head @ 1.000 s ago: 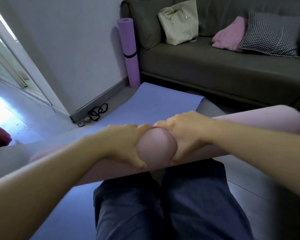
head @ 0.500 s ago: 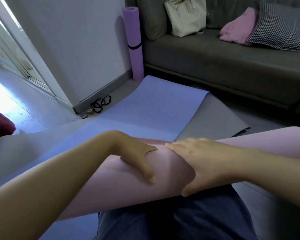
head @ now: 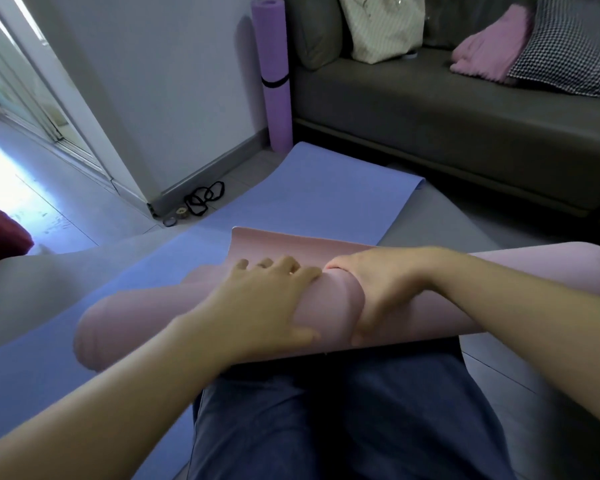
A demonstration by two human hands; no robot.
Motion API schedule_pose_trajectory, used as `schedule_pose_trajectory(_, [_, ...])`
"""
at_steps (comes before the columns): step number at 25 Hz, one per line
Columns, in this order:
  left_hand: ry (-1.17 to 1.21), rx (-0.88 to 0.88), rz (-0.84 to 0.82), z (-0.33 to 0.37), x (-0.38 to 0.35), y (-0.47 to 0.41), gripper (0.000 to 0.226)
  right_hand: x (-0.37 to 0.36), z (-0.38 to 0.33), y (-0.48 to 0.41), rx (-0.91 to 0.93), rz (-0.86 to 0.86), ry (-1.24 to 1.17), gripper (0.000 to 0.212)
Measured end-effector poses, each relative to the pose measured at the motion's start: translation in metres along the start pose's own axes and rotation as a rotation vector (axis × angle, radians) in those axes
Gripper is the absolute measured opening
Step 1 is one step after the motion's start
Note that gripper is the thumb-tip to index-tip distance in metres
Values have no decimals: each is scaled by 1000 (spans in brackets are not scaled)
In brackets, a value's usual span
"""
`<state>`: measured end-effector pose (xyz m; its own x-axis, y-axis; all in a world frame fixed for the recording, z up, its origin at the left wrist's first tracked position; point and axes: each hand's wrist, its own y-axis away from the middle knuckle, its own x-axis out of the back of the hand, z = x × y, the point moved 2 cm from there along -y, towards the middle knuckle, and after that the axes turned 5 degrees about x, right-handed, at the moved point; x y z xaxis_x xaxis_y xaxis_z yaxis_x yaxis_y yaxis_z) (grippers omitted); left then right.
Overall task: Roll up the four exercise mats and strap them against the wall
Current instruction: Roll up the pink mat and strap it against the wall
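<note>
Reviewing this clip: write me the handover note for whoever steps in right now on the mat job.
Hands: left hand lies flat, pressing the pink mat, which is rolled across the lap; right hand grips the roll beside it.
The pink mat's outer end is loose and unstrapped.
Done: purple mat rolled, banded, upright against the wall.
Left: finish and strap pink; roll the blue mat and the grey mat under it, both flat on the floor. Black straps lie at the wall's base.
</note>
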<state>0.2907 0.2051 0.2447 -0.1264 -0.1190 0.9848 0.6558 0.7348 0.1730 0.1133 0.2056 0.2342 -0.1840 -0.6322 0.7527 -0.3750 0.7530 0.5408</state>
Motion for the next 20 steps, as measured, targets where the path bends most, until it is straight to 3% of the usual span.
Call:
schedule_pose_trajectory(3, [-155,55,77,8,-24,-1,104,16,10,-15,-18,-108,-131,83])
schedule_pose_trajectory(6, [-62,42,165,-2,-28,-10,100,26,21,-12,-47,-49,-335,78])
schedule_pose_trajectory(12, [-59,-18,171,-4,-5,-6,93,38,13,11,-125,-144,4,69])
schedule_pose_trajectory(17, [99,-45,-101,-10,18,11,93,33,-3,29,-134,-282,-236,51])
schedule_pose_trajectory(20, [162,-91,-285,-3,7,16,85,1,-2,32,-144,-324,-299,61])
